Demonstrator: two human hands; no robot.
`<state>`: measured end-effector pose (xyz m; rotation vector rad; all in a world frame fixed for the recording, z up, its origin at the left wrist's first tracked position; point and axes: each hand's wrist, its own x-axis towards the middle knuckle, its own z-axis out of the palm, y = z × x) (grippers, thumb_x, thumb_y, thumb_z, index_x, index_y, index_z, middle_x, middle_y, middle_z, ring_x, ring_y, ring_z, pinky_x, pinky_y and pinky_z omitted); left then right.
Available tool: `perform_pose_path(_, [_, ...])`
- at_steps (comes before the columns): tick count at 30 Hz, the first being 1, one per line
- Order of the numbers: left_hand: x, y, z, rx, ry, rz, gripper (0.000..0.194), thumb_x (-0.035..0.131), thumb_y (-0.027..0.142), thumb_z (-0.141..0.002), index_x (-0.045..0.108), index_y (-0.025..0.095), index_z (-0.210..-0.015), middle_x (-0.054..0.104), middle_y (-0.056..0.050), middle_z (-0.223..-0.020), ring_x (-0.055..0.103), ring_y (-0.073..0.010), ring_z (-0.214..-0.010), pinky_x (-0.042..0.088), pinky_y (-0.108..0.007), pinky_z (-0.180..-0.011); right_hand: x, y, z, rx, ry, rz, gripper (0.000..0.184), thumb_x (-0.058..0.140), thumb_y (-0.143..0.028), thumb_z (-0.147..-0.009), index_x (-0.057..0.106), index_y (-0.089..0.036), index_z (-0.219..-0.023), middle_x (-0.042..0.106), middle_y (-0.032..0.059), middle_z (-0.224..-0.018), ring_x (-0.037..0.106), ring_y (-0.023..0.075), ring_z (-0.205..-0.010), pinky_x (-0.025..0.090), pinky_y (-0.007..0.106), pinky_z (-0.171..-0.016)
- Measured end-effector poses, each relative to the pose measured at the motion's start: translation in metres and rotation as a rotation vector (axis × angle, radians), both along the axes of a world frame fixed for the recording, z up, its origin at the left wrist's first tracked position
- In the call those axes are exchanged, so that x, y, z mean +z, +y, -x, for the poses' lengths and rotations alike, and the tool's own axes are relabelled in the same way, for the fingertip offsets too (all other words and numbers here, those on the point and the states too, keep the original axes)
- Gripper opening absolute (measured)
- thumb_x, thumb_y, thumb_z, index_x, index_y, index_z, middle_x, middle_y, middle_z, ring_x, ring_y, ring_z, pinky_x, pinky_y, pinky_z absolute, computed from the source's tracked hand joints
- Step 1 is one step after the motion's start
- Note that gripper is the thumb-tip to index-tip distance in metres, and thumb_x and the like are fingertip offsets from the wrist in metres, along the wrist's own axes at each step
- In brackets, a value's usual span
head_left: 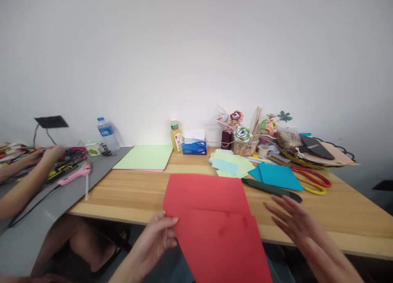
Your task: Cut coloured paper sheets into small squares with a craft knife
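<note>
My left hand (159,238) pinches the left edge of red paper (217,238), thumb on top. Two overlapping layers or sheets of it show, the upper part resting over the table edge and the lower part hanging toward me. Darker smudge-like marks spot the nearer layer. To the right of the paper, my right hand (301,229) is raised with its fingers apart, touching nothing; it is slightly blurred. Just beyond that hand lies a dark green strap-like strip (273,189) beside teal paper squares (278,175).
Light green sheets (147,157), a juice bottle (176,135) and a tissue pack (194,146) stand along the wooden table (129,193). Paper flowers (242,133), pale paper pieces (231,163) and red-handled scissors (313,176) lie right. Another person's hands (52,154) work left, near a pink glue gun (75,174).
</note>
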<state>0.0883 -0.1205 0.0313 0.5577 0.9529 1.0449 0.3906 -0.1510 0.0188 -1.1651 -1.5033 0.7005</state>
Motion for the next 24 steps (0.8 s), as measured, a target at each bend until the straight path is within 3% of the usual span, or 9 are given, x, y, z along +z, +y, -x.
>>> perform_pose_path(3, [0.02, 0.01, -0.006, -0.038, -0.017, -0.092, 0.025, 0.082, 0.023, -0.056, 0.064, 0.012, -0.068, 0.062, 0.001, -0.051, 0.056, -0.0076, -0.042, 0.045, -0.015, -0.04, 0.027, 0.019, 0.013, 0.303, 0.274, 0.301, 0.076, 0.054, -0.067, -0.071, 0.028, -0.04, -0.138, 0.051, 0.0076, -0.132, 0.054, 0.0282, -0.113, 0.046, 0.044, -0.086])
perform_pose_path(6, [0.039, 0.025, -0.009, -0.051, 0.014, -0.198, 0.021, 0.079, 0.024, -0.06, 0.067, 0.013, -0.072, 0.067, -0.002, -0.062, 0.061, -0.0109, -0.053, 0.049, -0.018, -0.048, 0.062, 0.04, 0.025, 0.399, 0.317, 0.463, 0.064, 0.063, -0.05, -0.075, 0.043, -0.03, -0.132, 0.063, 0.0087, -0.117, 0.062, 0.0272, -0.099, 0.051, 0.042, -0.081])
perform_pose_path(9, [0.058, 0.044, -0.002, 0.062, 0.083, -0.376, 0.021, 0.078, 0.024, -0.06, 0.069, 0.015, -0.077, 0.07, -0.002, -0.077, 0.064, -0.0137, -0.069, 0.052, -0.023, -0.062, 0.097, 0.061, 0.029, 0.385, 0.105, 0.236, 0.037, 0.063, -0.042, -0.077, 0.063, -0.025, -0.11, 0.07, 0.0047, -0.1, 0.065, 0.0232, -0.09, 0.053, 0.035, -0.076])
perform_pose_path(11, [0.068, 0.055, 0.009, 0.211, 0.164, -0.566, 0.021, 0.079, 0.022, -0.059, 0.068, 0.018, -0.076, 0.07, 0.0, -0.077, 0.063, -0.013, -0.071, 0.051, -0.024, -0.068, 0.116, 0.072, 0.029, 0.342, -0.102, -0.071, 0.022, 0.061, -0.036, -0.08, 0.069, -0.026, -0.098, 0.071, 0.0024, -0.094, 0.066, 0.0204, -0.087, 0.053, 0.032, -0.075])
perform_pose_path(13, [0.073, 0.062, 0.022, 0.318, 0.307, -0.864, 0.017, 0.078, 0.025, -0.061, 0.068, 0.019, -0.073, 0.068, 0.0, -0.075, 0.062, -0.0142, -0.073, 0.05, -0.026, -0.071, 0.126, 0.081, 0.028, 0.302, -0.29, -0.435, 0.014, 0.059, -0.028, -0.082, 0.069, -0.026, -0.092, 0.071, 0.002, -0.093, 0.064, 0.0183, -0.089, 0.051, 0.032, -0.078])
perform_pose_path(15, [0.069, 0.065, 0.036, 0.346, 0.533, -1.228, 0.015, 0.073, 0.032, -0.069, 0.068, 0.019, -0.073, 0.068, -0.003, -0.077, 0.062, -0.0175, -0.078, 0.049, -0.031, -0.074, 0.121, 0.09, 0.028, 0.267, -0.441, -0.716, 0.014, 0.057, -0.023, -0.083, 0.068, -0.026, -0.092, 0.069, 0.0039, -0.098, 0.061, 0.0179, -0.095, 0.048, 0.033, -0.083])
perform_pose_path(18, [0.043, 0.065, 0.056, 0.296, 1.014, -1.657, 0.011, 0.061, 0.03, -0.083, 0.067, 0.021, -0.082, 0.07, -0.005, -0.082, 0.062, -0.0191, -0.084, 0.05, -0.034, -0.077, 0.086, 0.104, 0.03, 0.223, -0.69, -0.85, 0.02, 0.047, -0.015, -0.087, 0.065, -0.023, -0.093, 0.067, 0.0068, -0.103, 0.058, 0.0179, -0.101, 0.045, 0.036, -0.086])
perform_pose_path(21, [0.002, 0.063, 0.07, 0.202, 1.482, -1.894, 0.02, 0.046, 0.016, -0.091, 0.065, 0.021, -0.093, 0.071, -0.004, -0.091, 0.062, -0.018, -0.096, 0.049, -0.034, -0.084, 0.037, 0.12, 0.04, 0.319, -0.896, -0.75, 0.025, 0.042, -0.013, -0.088, 0.064, -0.021, -0.093, 0.068, 0.0062, -0.1, 0.059, 0.018, -0.099, 0.046, 0.034, -0.084])
perform_pose_path(24, [-0.033, 0.062, 0.081, 0.044, 1.742, -1.976, 0.026, 0.04, 0.008, -0.091, 0.063, 0.017, -0.099, 0.071, -0.005, -0.097, 0.06, -0.0184, -0.104, 0.044, -0.037, -0.094, 0.004, 0.133, 0.055, 0.414, -1.013, -0.608, 0.023, 0.044, -0.013, -0.087, 0.065, -0.021, -0.092, 0.069, 0.0055, -0.097, 0.061, 0.0179, -0.095, 0.049, 0.031, -0.08])
